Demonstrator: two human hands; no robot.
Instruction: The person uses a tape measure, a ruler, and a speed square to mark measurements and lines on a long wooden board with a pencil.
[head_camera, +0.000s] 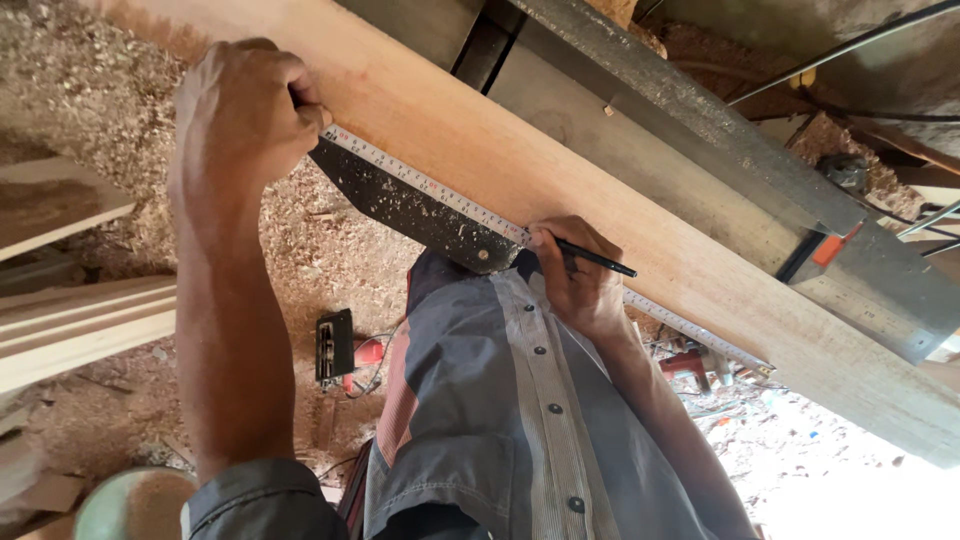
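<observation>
Here left hand (250, 110) clamps steel rule (470, 205) on plank (620, 215); right hand (580, 275) pinches pencil (598, 258).

Grey metal machine table (700, 130), long pale wooden plank (560, 170) on it, steel ruler (470, 205) along plank edge

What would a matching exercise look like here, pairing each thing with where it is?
1. Long pale wooden plank
2. Black pencil
3. Steel ruler blade of the try square
4. Grey striped shirt

a. pinched in the right hand
b. lying along the plank's edge, pressed by the left hand
c. on the person's body
d. resting on the grey machine table

Pairs: 1-d, 2-a, 3-b, 4-c
</observation>
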